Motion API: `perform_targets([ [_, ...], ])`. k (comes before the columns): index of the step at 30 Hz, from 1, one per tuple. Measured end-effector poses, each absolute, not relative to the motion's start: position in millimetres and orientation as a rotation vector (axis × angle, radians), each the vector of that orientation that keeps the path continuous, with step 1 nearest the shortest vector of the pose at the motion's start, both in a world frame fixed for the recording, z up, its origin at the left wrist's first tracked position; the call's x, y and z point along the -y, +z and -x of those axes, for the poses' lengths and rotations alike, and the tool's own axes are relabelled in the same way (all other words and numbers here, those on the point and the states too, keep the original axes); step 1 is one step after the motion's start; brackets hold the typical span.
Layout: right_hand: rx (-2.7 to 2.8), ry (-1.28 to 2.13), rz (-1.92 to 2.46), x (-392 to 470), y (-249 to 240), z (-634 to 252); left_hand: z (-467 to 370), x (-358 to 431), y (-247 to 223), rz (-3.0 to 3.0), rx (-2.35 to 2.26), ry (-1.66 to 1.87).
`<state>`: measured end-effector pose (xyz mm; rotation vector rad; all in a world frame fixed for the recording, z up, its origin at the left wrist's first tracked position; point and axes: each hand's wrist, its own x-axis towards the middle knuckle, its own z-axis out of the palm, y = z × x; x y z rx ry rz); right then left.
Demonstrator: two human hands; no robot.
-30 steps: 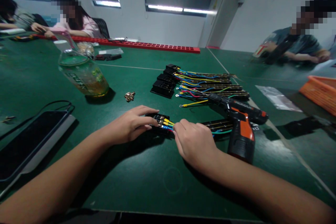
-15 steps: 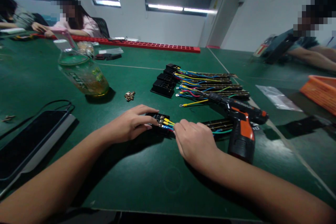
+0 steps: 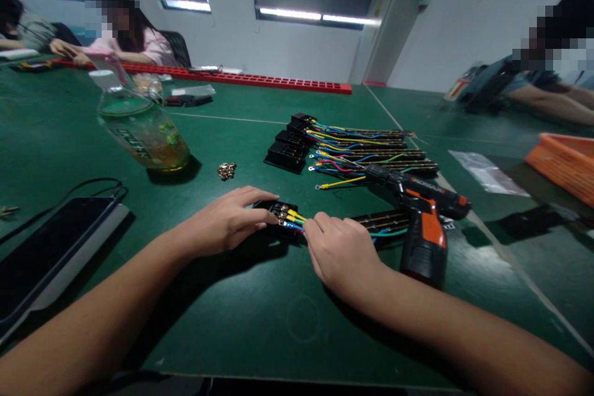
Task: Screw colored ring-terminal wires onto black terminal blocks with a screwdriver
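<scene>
My left hand [image 3: 236,218] grips the left end of a black plastic socket [image 3: 290,207], thumb and fingers around its edge. Yellow and blue crimped wire terminals [image 3: 292,216] sit at brass screws on that socket. My right hand [image 3: 343,247] is closed around the wires just right of the terminals; its fingertips are partly hidden. Behind this hand, the wires run on along a black strip [image 3: 385,221]. A black and orange cordless screwdriver [image 3: 429,216] lies right of my right hand, its bit pointing left across other wires. A small pile of brass screws [image 3: 227,171] lies beyond my left hand.
Several wired black sockets [image 3: 285,154] lie in a row behind my hands. A bottle of drink [image 3: 143,136] and a phone [image 3: 51,253] stand and lie at left. An orange basket [image 3: 563,164] and a plastic bag [image 3: 485,172] are at right. Other people sit around the table.
The whole view has shifted slightly to the left. Both hands keep the same hold on the socket and its wires.
</scene>
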<state>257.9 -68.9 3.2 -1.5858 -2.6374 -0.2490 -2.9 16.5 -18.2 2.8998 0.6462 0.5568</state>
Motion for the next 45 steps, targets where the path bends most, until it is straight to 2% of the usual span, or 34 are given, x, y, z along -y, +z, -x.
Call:
perform_targets([
  [16,2.508,-0.510,1.328,71,-9,-263,3,-16,-18,-2.872,-0.652,0.548],
  [24,2.435,-0.749,1.198,75,-7,-262,1,-15,-16,-2.853,-0.640,0.561],
  [45,2.411,-0.789,1.176,75,-8,-261,2,-14,-17,-2.886,-0.649,0.558],
])
